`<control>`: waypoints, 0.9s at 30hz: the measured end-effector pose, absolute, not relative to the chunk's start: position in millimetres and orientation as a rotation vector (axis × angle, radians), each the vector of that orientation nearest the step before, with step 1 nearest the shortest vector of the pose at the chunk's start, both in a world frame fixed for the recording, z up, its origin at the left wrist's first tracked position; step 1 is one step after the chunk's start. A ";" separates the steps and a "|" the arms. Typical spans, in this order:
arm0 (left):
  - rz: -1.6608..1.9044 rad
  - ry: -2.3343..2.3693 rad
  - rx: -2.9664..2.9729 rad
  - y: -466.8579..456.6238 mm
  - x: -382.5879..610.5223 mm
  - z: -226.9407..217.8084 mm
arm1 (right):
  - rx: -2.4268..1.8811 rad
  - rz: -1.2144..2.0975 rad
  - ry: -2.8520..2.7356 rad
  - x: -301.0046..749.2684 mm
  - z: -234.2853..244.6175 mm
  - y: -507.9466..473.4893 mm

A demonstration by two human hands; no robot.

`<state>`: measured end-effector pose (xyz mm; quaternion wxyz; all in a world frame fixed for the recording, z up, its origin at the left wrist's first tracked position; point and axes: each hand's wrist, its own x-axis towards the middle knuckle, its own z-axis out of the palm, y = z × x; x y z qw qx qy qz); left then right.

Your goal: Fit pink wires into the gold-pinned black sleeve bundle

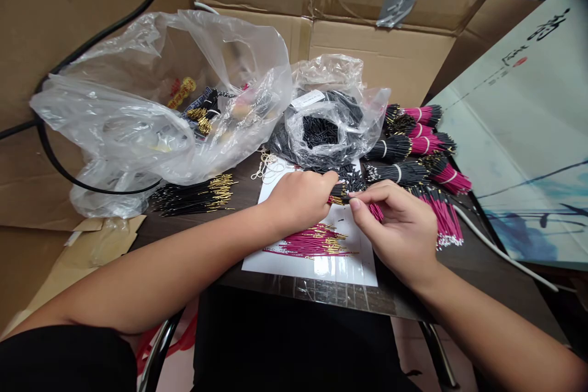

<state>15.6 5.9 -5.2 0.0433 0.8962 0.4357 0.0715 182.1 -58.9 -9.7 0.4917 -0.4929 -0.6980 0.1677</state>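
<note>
My left hand [303,196] is closed around a small bundle of thin wires [338,193], whose gold and black ends stick out toward the right. My right hand [399,229] pinches at those ends with thumb and forefinger, on what looks like a small black sleeve [345,199]. Just beneath both hands, loose pink wires [316,241] with gold tips lie on a white sheet [294,264]. Short black sleeves [353,179] are scattered behind the hands. Fingers hide most of the held bundle.
A clear bag [301,146] full of black sleeves stands behind the sheet. Rubber bands [271,165] lie beside it. Black wires [195,196] lie left, under a large plastic bag [133,116]. Tied pink-and-black bundles [427,144] and a white cable [505,251] are right. Cardboard [376,52] walls the back.
</note>
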 end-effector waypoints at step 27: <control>0.164 1.372 2.729 3.9 17.5 -4.1 | -1.185 0.300 -1.731 179.5 -7.4 -57.5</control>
